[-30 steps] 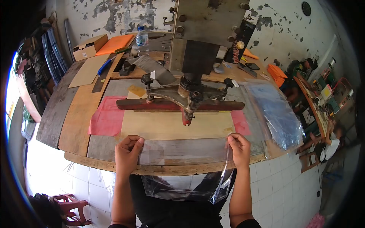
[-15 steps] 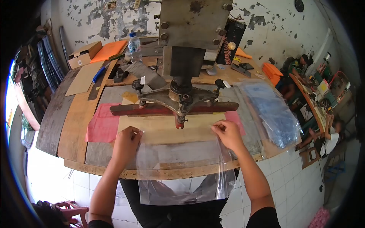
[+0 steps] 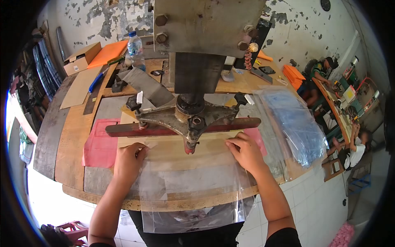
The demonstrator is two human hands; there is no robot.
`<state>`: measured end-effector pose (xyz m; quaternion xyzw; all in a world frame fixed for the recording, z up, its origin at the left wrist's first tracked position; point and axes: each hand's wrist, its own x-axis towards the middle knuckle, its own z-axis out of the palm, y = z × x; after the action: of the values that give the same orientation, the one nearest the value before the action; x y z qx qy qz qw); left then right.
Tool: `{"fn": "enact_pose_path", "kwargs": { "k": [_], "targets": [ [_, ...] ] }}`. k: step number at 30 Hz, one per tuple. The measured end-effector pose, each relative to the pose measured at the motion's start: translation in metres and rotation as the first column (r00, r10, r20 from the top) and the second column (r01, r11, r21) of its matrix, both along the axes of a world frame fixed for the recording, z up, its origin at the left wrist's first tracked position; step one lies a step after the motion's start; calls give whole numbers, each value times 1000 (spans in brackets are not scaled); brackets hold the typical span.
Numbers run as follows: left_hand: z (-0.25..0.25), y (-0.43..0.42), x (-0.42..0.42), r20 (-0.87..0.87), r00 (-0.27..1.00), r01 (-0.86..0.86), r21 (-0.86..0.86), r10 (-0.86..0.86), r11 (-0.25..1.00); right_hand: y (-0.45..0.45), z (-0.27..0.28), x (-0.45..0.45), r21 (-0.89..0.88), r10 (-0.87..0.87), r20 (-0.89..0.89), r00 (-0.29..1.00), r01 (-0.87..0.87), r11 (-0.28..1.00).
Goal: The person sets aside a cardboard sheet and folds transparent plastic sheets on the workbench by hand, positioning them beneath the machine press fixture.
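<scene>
A clear plastic sheet [image 3: 191, 197] lies across the front of the workbench, its lower end hanging over the edge above my lap. My left hand [image 3: 130, 162] pinches its far left corner between thumb and fingers. At the far right corner, my right hand [image 3: 245, 151] has a similar pinch. Just beyond both hands is the long red-sided bar [image 3: 164, 129] of a press, carried by a metal bracket [image 3: 195, 117]. The sheet's far edge lies over a yellowish board [image 3: 173, 147] close to the bar; exactly where the edge ends is hard to see.
Pink sheet material [image 3: 100, 142] lies at left, beside a blue-handled cutter [image 3: 96, 82]. A stack of bluish clear plastic [image 3: 294, 123] is on the right. Behind stand a water bottle [image 3: 135, 50] and a cardboard box [image 3: 81, 59]. Two people sit at a bench on the far right.
Both hands have slid the plastic sheet a little away from me, nearer the press bar. The view has shifted closer to the press. The grip on both corners stays the same.
</scene>
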<state>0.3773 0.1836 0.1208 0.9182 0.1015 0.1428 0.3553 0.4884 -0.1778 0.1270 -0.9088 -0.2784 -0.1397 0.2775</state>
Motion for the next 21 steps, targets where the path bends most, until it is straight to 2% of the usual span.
{"fn": "enact_pose_path", "kwargs": {
  "k": [2,3,5,12,14,17,21],
  "targets": [
    [-1,0,-1,116,992,47,88,-57,995,-5,4,-1,-58,2,-24,1000,-4,998],
    [3,-1,-2,111,992,48,84,-57,995,-7,4,0,-58,11,-56,998,-14,998],
    [12,-3,-4,-22,999,33,-62,-34,998,-9,2,3,-55,17,-94,995,-22,998],
    [17,-9,-3,-18,999,30,-32,-31,999,-9,-4,9,-5,-6,-101,995,5,1000],
    [18,-10,-1,2,999,44,26,-44,999,-7,-4,10,18,-14,-84,996,15,1000],
    [16,-12,2,33,999,35,24,-36,999,-6,-3,10,15,-60,-123,991,63,998],
    [16,-12,4,16,999,28,20,-28,999,-6,-6,12,42,-46,-88,995,50,998]
  ]
}}
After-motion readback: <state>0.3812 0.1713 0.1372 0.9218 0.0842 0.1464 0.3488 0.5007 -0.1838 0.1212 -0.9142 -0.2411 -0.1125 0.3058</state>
